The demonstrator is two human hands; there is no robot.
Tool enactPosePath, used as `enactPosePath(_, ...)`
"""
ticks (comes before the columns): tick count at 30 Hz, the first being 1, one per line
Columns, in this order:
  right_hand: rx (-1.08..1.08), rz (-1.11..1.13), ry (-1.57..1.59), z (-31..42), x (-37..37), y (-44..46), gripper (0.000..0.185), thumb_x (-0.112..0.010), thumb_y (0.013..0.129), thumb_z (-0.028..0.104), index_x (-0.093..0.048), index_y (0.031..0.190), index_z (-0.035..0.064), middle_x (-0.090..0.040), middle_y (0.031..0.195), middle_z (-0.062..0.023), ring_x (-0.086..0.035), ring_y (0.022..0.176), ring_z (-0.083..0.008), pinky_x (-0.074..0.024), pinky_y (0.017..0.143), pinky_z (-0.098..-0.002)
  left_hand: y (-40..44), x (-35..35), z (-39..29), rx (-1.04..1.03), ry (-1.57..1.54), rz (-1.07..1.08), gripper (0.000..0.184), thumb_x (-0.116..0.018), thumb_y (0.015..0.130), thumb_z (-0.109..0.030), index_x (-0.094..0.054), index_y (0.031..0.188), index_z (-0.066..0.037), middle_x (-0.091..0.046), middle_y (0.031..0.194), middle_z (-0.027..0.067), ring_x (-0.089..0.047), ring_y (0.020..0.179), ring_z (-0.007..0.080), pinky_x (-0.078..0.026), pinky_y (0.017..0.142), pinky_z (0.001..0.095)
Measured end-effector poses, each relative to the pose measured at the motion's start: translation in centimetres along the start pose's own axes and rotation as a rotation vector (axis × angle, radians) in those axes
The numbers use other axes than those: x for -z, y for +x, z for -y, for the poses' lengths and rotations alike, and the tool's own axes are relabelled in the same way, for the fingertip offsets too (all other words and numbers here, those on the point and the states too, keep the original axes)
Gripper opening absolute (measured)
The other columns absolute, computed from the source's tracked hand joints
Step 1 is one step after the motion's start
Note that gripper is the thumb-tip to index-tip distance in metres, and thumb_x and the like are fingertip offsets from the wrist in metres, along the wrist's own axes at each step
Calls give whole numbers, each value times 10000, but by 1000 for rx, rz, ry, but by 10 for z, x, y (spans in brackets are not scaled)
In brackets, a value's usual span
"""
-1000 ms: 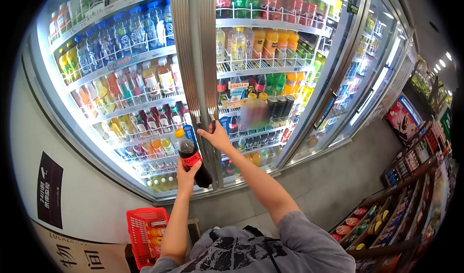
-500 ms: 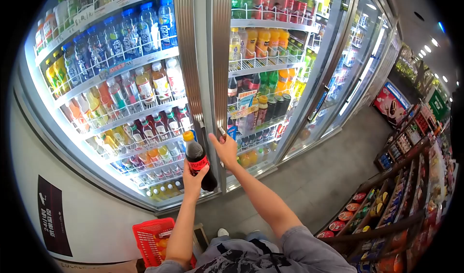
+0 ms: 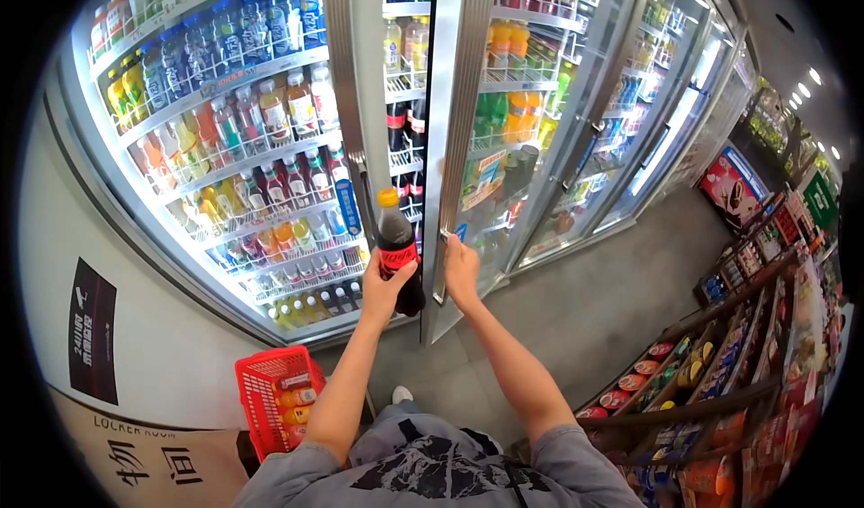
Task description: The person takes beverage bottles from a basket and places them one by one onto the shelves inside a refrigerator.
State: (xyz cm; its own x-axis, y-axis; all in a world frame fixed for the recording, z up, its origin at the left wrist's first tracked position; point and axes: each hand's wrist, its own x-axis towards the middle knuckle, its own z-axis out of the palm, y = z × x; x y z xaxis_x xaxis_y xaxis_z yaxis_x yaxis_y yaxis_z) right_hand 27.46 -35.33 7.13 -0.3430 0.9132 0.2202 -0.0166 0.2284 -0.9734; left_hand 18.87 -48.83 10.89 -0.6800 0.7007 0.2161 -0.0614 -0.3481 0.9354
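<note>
Door opened; bottle in left hand

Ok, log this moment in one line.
left grip: holds yellow-capped dark bottle | right grip: on part-open fridge door | red basket: lower left

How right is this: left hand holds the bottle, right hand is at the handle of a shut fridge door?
Not shut: the head view shows the fridge door partly open. Left hand holds the bottle, right hand is at the handle.
</note>
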Motion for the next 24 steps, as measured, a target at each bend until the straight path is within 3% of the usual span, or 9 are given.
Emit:
enactPosePath(2, 1, -49, -68, 7, 30, -17, 512, -496, 1001, 352, -464, 687, -51, -352, 563, -46, -346, 590, -107, -334, 529, -370, -16, -17, 0, 23, 14, 27, 418, -766, 839, -147, -561, 1185, -37, -653, 1046, 36, -611, 933, 102, -480, 849, 260)
enactPosePath(4, -5, -74, 1, -3, 57, -30, 485, -496, 1011, 362, -462, 635, 58, -419, 593, 44, -365, 550, -61, -294, 490, -279, -32, -33, 5, 45, 29, 49, 427, -765, 839, -143, -559, 1196, -33, -653, 1061, 40, -611, 945, 107, -477, 861, 264)
enactPosePath(6, 1, -111, 4, -4, 84, -43, 477, -504, 1009, 351, -449, 635, 61, -407, 599, 52, -364, 552, -58, -289, 490, -278, -47, -53, 13, 6, -19, 98, 467, -767, 833, -142, -549, 1232, -35, -648, 1086, 45, -608, 968, 118, -470, 883, 272)
enactPosePath(9, 3, -241, -29, -6, 131, -60, 478, -506, 993, 330, -402, 676, -12, -305, 572, -21, -314, 581, -93, -294, 515, -347, -71, -80, 22, 71, -38, 161, 500, -768, 828, -148, -536, 1257, -36, -641, 1120, 47, -599, 1013, 126, -460, 914, 282)
enactPosePath(14, -12, -426, -13, 2, 209, -82, 463, -511, 988, 326, -384, 671, 13, -330, 590, -13, -329, 586, -91, -289, 517, -338, -102, -140, 34, 108, -124, 292, 493, -761, 831, -154, -540, 1258, -46, -640, 1131, 45, -600, 1008, 126, -452, 931, 286)
enactPosePath(16, -7, -477, -4, 5, 243, -88, 423, -513, 996, 322, -457, 678, 48, -410, 622, 45, -357, 567, -54, -284, 499, -272, -106, -162, 39, 88, -144, 349, 490, -758, 839, -172, -543, 1266, -60, -639, 1133, 43, -598, 1000, 124, -453, 918, 283)
enactPosePath(21, -27, -748, -70, 32, 322, -101, 330, -535, 986, 293, -580, 826, 7, -496, 698, -24, -499, 713, -135, -422, 682, -303, -113, -230, 48, 163, -177, 461, 469, -730, 880, -204, -536, 1281, -55, -637, 1135, 35, -589, 1005, 117, -449, 908, 279)
enactPosePath(23, 325, -1094, -227, 31, 331, -102, 245, -572, 964, 234, -587, 1030, -2, -580, 927, -95, -566, 917, -211, -445, 858, -326, -110, -241, 50, 188, -188, 488, 466, -723, 887, -204, -533, 1283, -50, -636, 1140, 38, -587, 1016, 119, -448, 914, 281)
enactPosePath(24, 346, -1125, -374, 35, 332, -111, 260, -611, 925, 146, -543, 1123, -9, -568, 1100, -141, -555, 1014, -267, -432, 924, -362, -108, -246, 53, 217, -205, 519, 470, -720, 891, -207, -527, 1288, -42, -635, 1146, 40, -585, 1027, 121, -446, 922, 283)
